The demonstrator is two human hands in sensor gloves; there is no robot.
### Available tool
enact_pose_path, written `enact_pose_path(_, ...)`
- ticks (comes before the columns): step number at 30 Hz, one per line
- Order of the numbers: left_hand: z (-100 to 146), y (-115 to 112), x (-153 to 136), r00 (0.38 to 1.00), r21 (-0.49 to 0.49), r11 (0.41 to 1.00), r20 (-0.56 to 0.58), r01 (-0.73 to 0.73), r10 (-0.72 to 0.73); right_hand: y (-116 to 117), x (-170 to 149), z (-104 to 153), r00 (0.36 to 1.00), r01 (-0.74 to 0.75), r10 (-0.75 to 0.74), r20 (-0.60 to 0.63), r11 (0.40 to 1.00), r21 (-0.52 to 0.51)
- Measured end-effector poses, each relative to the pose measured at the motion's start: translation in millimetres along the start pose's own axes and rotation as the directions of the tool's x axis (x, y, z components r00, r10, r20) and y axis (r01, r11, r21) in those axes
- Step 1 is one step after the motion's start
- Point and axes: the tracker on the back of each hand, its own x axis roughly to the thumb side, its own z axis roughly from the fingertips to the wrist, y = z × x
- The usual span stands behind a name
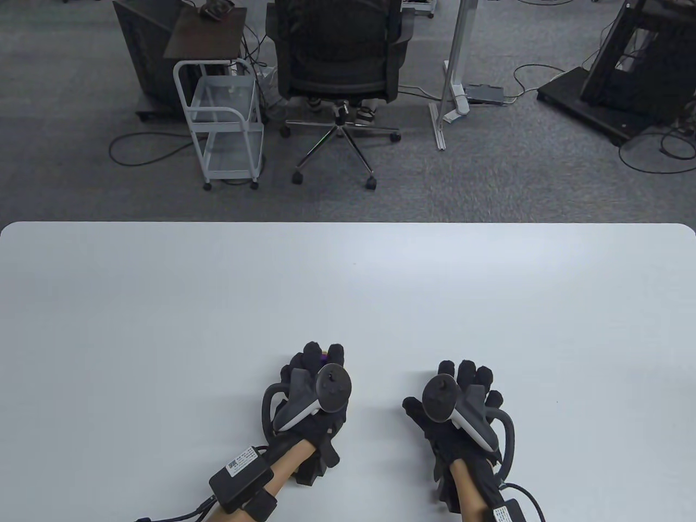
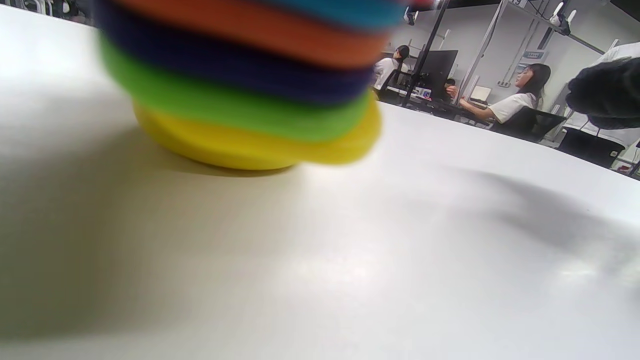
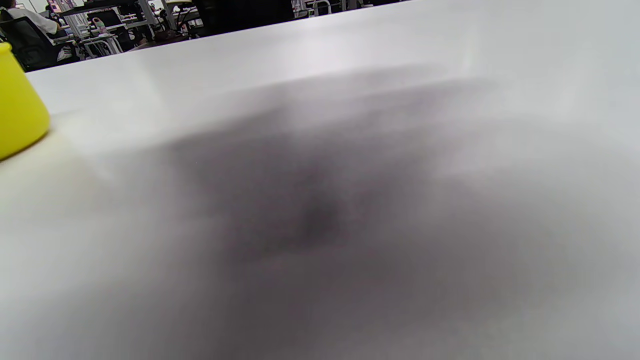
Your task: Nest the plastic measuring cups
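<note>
Already nested, seemingly: measuring cups (image 2: 240,85) stacked yellow at the bottom, standing on the table (image 1: 163,304) near centre under the left hand (image 1: 312,394), grip hidden; right hand (image 1: 457,405) spread flat, holding nothing; next, release and check seating.

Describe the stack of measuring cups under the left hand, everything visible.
The stack of measuring cups is nested: yellow at the bottom, then green, dark blue, orange and teal rims above, glossy plastic, blurred. The yellow cup rests on the white table. From above, the left hand covers it; only a purple sliver shows between fingertips.
</note>
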Motion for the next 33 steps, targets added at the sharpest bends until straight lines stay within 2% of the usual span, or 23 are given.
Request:
enact_pose_path(7, 6, 7, 0, 0.998, -0.013, 1.0, 0.051, -0.02, 0.021, 0, 0, 0, 1.0, 0.005, -0.005, 0.005, 1.0, 0.005)
enact_pose_path(9, 17, 27, 2, 0.995, 0.04, 0.999, 0.101, -0.018, 0.014, 0, 0, 1, 1.0, 0.008, -0.008, 0.006, 1.0, 0.0)
enact_pose_path(12, 41, 62, -2, 0.988, 0.202, 0.979, 0.149, 0.021, -0.052, -1, 0, 2, 1.0, 0.001, -0.001, 0.014, 1.0, -0.012)
enact_pose_path(13, 49, 72, -8, 0.985, 0.228, 0.973, 0.152, 0.043, -0.079, 0, 1, 3, 1.0, -0.003, 0.003, 0.02, 1.0, -0.016)
enact_pose_path(15, 60, 80, -24, 0.982, 0.203, 0.974, 0.132, 0.103, -0.132, 1, 2, 4, 0.999, -0.003, 0.004, 0.037, 1.0, -0.012)
enact_pose_path(17, 66, 77, -46, 0.98, 0.085, 0.983, 0.101, 0.162, -0.17, 2, 5, 6, 0.998, -0.001, 0.001, 0.057, 1.0, -0.004)
enact_pose_path(18, 70, 72, -61, 0.979, 0.037, 0.98, 0.048, 0.194, -0.196, 2, 6, 7, 0.998, -0.003, 0.003, 0.065, 1.0, -0.005)
enact_pose_path(22, 75, 52, -104, 0.982, 0.064, 0.98, -0.003, 0.191, -0.191, 3, 12, 9, 0.995, -0.037, 0.038, 0.095, 0.999, -0.02)
enact_pose_path(24, 74, 44, -121, 0.988, 0.018, 0.989, -0.044, 0.148, -0.147, 3, 17, 11, 0.99, -0.068, 0.073, 0.117, 0.997, -0.039)
enact_pose_path(27, 78, 45, -130, 0.989, 0.046, 0.989, -0.062, 0.138, -0.135, 2, 23, 14, 0.984, -0.103, 0.111, 0.14, 0.992, -0.068)
enact_pose_path(30, 82, 44, -134, 0.998, 0.018, 0.999, -0.05, 0.027, -0.026, 3, 29, 16, 0.977, -0.132, 0.144, 0.157, 0.988, -0.084)
enact_pose_path(33, 82, 43, -134, 0.994, 0.023, 0.995, -0.059, 0.099, -0.097, 2, 32, 19, 0.973, -0.138, 0.155, 0.17, 0.985, -0.107)
